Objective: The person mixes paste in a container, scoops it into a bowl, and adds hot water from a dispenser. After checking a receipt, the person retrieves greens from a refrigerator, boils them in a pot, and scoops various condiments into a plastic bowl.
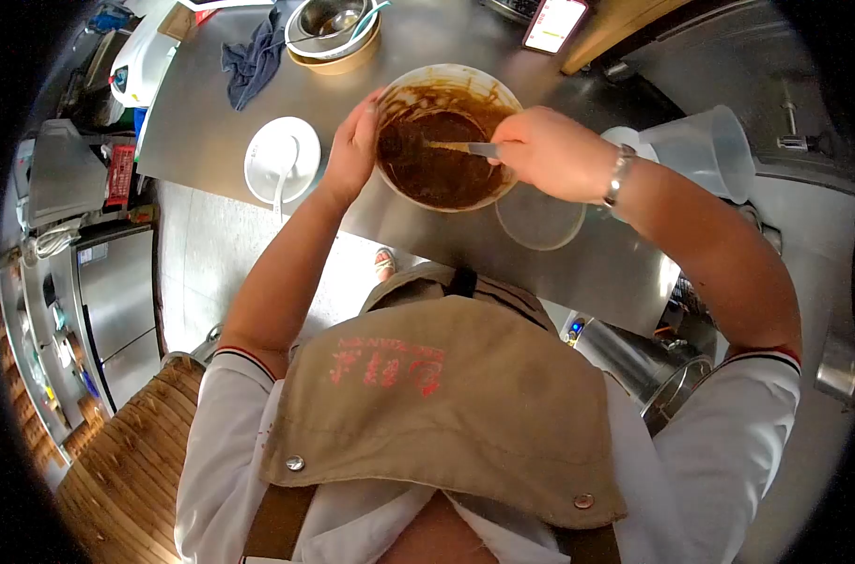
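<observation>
Close to the near edge of the steel surface [197, 117], midway along it, sits your mixing bowl [443, 70], the brown mixture [446, 180] covering its bottom and smeared up the far wall. Your left hand [356, 141] holds the bowl's left side, fingers closed at the rim, though some fingertips are hidden. Your right hand [550, 150] comes over the right rim, fingers wrapped around the spatula [482, 149], whose tip reaches into the mixture.

To stir well, brace the rim firmly with the left so the bowl doesn't creep toward that near edge. Sweep low along the wall, then fold through the middle; the far wall deserves a scrape, since streaks cling there. Slow, full turns should splash less. Mind your right forearm above the clear round piece [540, 220] beside the bowl, and your left elbow near the small white bowl [256, 177], also at the near edge.
</observation>
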Motion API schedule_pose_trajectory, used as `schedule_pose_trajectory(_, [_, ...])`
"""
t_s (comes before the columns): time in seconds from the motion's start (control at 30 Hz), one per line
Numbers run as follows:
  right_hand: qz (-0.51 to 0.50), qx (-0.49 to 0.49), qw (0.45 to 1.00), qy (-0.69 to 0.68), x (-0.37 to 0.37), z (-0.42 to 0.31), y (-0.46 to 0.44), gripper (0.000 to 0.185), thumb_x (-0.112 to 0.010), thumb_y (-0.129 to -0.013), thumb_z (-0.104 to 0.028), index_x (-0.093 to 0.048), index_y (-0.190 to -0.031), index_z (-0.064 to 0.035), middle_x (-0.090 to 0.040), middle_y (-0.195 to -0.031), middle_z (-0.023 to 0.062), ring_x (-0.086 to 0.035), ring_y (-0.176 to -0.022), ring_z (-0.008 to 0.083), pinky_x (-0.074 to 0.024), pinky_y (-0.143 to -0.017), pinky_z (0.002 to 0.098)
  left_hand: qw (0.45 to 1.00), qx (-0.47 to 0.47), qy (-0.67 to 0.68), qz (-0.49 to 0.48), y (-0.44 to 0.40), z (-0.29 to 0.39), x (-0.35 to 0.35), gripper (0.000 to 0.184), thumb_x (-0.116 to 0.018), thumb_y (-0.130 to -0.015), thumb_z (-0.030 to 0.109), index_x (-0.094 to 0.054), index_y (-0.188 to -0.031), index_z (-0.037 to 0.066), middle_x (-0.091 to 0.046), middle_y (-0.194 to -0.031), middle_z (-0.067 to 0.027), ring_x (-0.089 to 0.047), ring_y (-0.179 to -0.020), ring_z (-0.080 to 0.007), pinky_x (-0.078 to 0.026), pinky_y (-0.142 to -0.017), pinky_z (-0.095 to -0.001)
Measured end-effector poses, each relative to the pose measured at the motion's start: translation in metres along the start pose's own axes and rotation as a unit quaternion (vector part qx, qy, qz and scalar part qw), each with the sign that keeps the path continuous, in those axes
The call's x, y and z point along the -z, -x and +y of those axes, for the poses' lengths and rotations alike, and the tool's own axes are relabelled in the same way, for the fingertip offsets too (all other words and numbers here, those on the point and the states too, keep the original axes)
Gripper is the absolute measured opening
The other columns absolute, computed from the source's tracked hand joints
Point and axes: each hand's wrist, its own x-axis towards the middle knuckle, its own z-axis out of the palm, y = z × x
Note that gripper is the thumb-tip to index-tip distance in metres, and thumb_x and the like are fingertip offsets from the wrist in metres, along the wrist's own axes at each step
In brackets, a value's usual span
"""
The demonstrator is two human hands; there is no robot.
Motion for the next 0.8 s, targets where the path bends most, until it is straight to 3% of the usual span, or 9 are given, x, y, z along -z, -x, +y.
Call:
schedule_pose_trajectory(0.13, [0.079, 0.074, 0.99, 0.09, -0.004, 0.026, -0.006, 0.024, -0.042, -0.082, -0.015, -0.059, -0.083, 0.0025, -0.056, -0.065, 0.0183, -0.055, -0.06, 0.0275, -0.0429, -0.059, 0.0386, 0.999, 0.037, 0.009, -0.028, -0.008, 0.007, 0.002, 0.042, -0.031, -0.095, 0.028, -0.043, -0.124, 0.001, -0.051, -0.118, -0.009, -0.045, -0.11, -0.0163, -0.032, -0.095, -0.027])
schedule_pose_trajectory(0.23, [0.008, 0.033, 0.984, 0.173, -0.01, 0.02, -0.038, 0.023, -0.042, -0.081, -0.013, -0.058, -0.081, 0.0035, -0.055, -0.066, 0.021, -0.055, -0.061, 0.0316, -0.0435, -0.061, 0.041, 0.997, 0.047, 0.05, -0.046, -0.014, 0.007, -0.003, 0.042, -0.031, -0.095, 0.028, -0.042, -0.124, 0.001, -0.05, -0.118, -0.0087, -0.045, -0.11, -0.0161, -0.032, -0.096, -0.027])
schedule_pose_trajectory(0.3, [-0.077, 0.059, 0.961, 0.26, -0.007, 0.006, -0.048, 0.022, -0.042, -0.08, -0.011, -0.058, -0.078, 0.0042, -0.055, -0.064, 0.021, -0.055, -0.06, 0.0312, -0.0432, -0.06, 0.0402, 0.996, 0.054, 0.049, -0.043, -0.018, 0.01, -0.011, 0.042, -0.031, -0.095, 0.029, -0.042, -0.125, 0.001, -0.05, -0.119, -0.0085, -0.044, -0.111, -0.0159, -0.031, -0.096, -0.027])
schedule_pose_trajectory(0.33, [-0.07, 0.001, 0.99, 0.126, -0.007, 0.014, -0.047, 0.022, -0.044, -0.08, -0.012, -0.058, -0.076, 0.0043, -0.054, -0.06, 0.0194, -0.054, -0.058, 0.0286, -0.0426, -0.058, 0.0387, 0.997, 0.06, 0.028, -0.035, -0.016, 0.018, -0.012, 0.042, -0.031, -0.095, 0.029, -0.042, -0.125, 0.002, -0.05, -0.119, -0.0084, -0.044, -0.111, -0.0159, -0.031, -0.096, -0.027])
schedule_pose_trajectory(0.4, [-0.057, 0.131, 0.973, 0.18, 0.001, 0.037, -0.033, 0.022, -0.045, -0.08, -0.013, -0.058, -0.076, 0.0041, -0.053, -0.059, 0.0181, -0.054, -0.056, 0.0265, -0.042, -0.057, 0.0377, 0.997, 0.073, -0.002, -0.019, -0.013, 0.02, -0.014, 0.042, -0.032, -0.095, 0.029, -0.041, -0.125, 0.002, -0.05, -0.119, -0.0082, -0.043, -0.111, -0.0157, -0.031, -0.096, -0.0272])
schedule_pose_trajectory(0.5, [-0.039, 0.129, 0.984, 0.117, 0.024, 0.037, -0.006, 0.022, -0.047, -0.08, -0.015, -0.059, -0.077, 0.0027, -0.055, -0.061, 0.0161, -0.055, -0.058, 0.0235, -0.0415, -0.056, 0.0358, 0.996, 0.075, -0.04, -0.016, -0.018, 0.019, -0.011, 0.044, -0.034, -0.094, 0.031, -0.04, -0.127, 0.002, -0.049, -0.121, -0.0083, -0.043, -0.112, -0.0161, -0.031, -0.097, -0.0275])
schedule_pose_trajectory(0.57, [0.028, 0.079, 0.995, 0.057, 0.029, 0.042, 0.0, 0.021, -0.046, -0.08, -0.014, -0.06, -0.077, 0.002, -0.056, -0.063, 0.0167, -0.056, -0.06, 0.0249, -0.0419, -0.055, 0.0359, 0.996, 0.061, -0.065, -0.032, -0.019, 0.014, -0.007, 0.046, -0.035, -0.094, 0.033, -0.039, -0.128, 0.002, -0.046, -0.124, -0.0089, -0.041, -0.114, -0.0173, -0.03, -0.098, -0.0277])
schedule_pose_trajectory(0.7, [-0.01, 0.083, 0.968, 0.235, 0.021, 0.026, -0.021, 0.017, -0.048, -0.076, -0.005, -0.059, -0.074, 0.0075, -0.057, -0.069, 0.0234, -0.06, -0.066, 0.0316, -0.0471, -0.058, 0.038, 0.997, 0.067, -0.039, 0.03, -0.004, 0.02, -0.018, 0.051, -0.034, -0.094, 0.036, -0.032, -0.132, 0.003, -0.039, -0.131, -0.0122, -0.036, -0.119, -0.0204, -0.026, -0.1, -0.0275])
schedule_pose_trajectory(0.8, [-0.042, 0.108, 0.961, 0.252, 0.011, 0.012, -0.04, 0.016, -0.049, -0.074, -0.002, -0.059, -0.071, 0.0095, -0.057, -0.07, 0.0249, -0.06, -0.066, 0.0319, -0.0483, -0.061, 0.0373, 0.995, 0.069, -0.046, 0.062, 0.014, 0.0, -0.024, 0.05, -0.031, -0.095, 0.034, -0.027, -0.133, 0.003, -0.038, -0.13, -0.0149, -0.035, -0.12, -0.0209, -0.025, -0.1, -0.0281])
